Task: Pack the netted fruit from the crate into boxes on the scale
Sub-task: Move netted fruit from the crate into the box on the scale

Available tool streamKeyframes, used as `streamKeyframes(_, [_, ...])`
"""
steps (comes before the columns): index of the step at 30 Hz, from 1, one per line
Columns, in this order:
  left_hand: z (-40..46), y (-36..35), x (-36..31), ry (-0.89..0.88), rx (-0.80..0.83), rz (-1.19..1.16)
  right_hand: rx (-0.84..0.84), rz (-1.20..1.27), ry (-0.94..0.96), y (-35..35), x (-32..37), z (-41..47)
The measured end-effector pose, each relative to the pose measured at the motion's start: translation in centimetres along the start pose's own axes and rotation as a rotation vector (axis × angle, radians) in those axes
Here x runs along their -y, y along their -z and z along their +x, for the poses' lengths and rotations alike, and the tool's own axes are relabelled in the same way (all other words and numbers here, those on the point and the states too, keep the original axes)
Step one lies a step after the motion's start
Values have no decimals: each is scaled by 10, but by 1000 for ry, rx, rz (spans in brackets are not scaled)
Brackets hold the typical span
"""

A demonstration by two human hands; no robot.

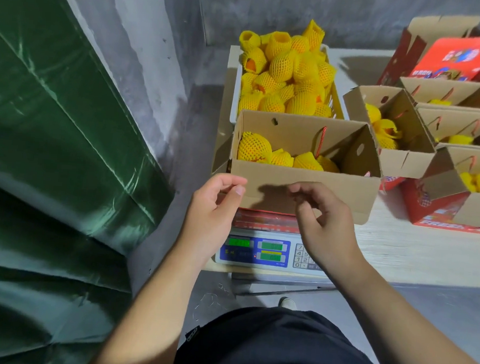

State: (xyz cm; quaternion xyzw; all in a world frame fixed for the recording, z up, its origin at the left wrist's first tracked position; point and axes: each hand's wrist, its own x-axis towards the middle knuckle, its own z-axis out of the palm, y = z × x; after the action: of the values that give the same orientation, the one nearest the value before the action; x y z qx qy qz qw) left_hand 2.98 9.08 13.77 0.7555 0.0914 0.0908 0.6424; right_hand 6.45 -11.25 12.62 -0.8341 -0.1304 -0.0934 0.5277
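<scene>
An open cardboard box (303,183) sits on the digital scale (257,251), with several yellow-netted fruit (254,147) lying in its bottom. Behind it a white crate (235,97) is heaped with more netted fruit (290,72). My left hand (213,208) hovers at the box's near left corner, fingers loosely curled and holding nothing. My right hand (323,220) hangs in front of the box's near wall, fingers also loosely curled and empty. Neither hand touches the fruit.
To the right on the pale table (411,254) stand several other open boxes (399,127), some with netted fruit inside, and a red printed box (463,54) at the back. A green tarp (53,142) covers the left side. Grey wall behind.
</scene>
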Motion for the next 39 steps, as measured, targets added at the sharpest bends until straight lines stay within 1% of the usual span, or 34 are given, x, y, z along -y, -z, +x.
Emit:
streamKeyframes(5, [18,-14,-10,-70,35,8,-97,-95,114,18,-4,25])
streamKeyframes(9, [46,-30,-24,-107,28,0,-143,-182,82,35,-7,60])
streamKeyframes(11, [65,-37,-31,-133,21,3,-137,-205,79,43,-8,81])
streamKeyframes(15, [103,-53,-47,-153,61,82,-10,-238,34,52,-16,128])
streamKeyframes(19, [142,-77,-57,-112,104,134,127,-293,2,56,-31,174])
streamKeyframes(22, [172,-92,-55,-100,124,168,240,-317,-22,57,-45,213])
streamKeyframes(25, [209,-100,-49,-75,154,227,381,-396,-63,55,-60,258])
streamKeyframes(29, [263,-112,-34,-34,195,396,666,-606,-183,36,-80,307])
streamKeyframes(31, [286,-121,-25,9,227,494,748,-693,-182,22,-87,320])
streamKeyframes(34, [316,-136,-17,151,275,672,854,-783,-185,5,-98,330])
streamKeyframes(36, [334,-144,-14,246,317,837,884,-801,-220,-2,-104,334])
streamKeyframes(39, [352,-149,-8,364,438,1044,787,-896,-237,-7,-110,340])
